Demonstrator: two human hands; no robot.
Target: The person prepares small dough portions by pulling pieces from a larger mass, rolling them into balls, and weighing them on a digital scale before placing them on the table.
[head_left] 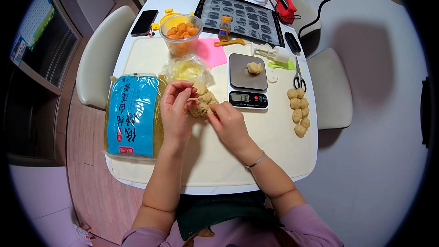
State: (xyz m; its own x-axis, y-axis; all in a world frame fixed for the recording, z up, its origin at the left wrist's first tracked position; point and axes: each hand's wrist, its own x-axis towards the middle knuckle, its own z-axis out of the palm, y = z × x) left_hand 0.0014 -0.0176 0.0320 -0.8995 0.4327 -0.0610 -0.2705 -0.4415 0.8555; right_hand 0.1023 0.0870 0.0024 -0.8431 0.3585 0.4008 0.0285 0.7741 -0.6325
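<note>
A rough lump of pale dough (204, 100) lies on the cream mat in front of me. My right hand (230, 123) pinches its near right edge between thumb and fingers. Above its left side my left hand (176, 110) is raised, fingers curled toward the thumb; whatever may be between them is hidden. A small piece of dough (254, 67) rests on the digital kitchen scale (242, 83), whose display is lit. Several round dough balls (298, 105) sit in two rough columns by the mat's right edge.
Left of my hands lies a large blue-labelled bag of filling (132, 114). Beyond are crumpled plastic wrap (185, 71), a tub of orange balls (182, 34), a pink scraper (211, 52), a small bottle (224, 28) and a lined baking tray (240, 16). Scissors (299, 75) lie right.
</note>
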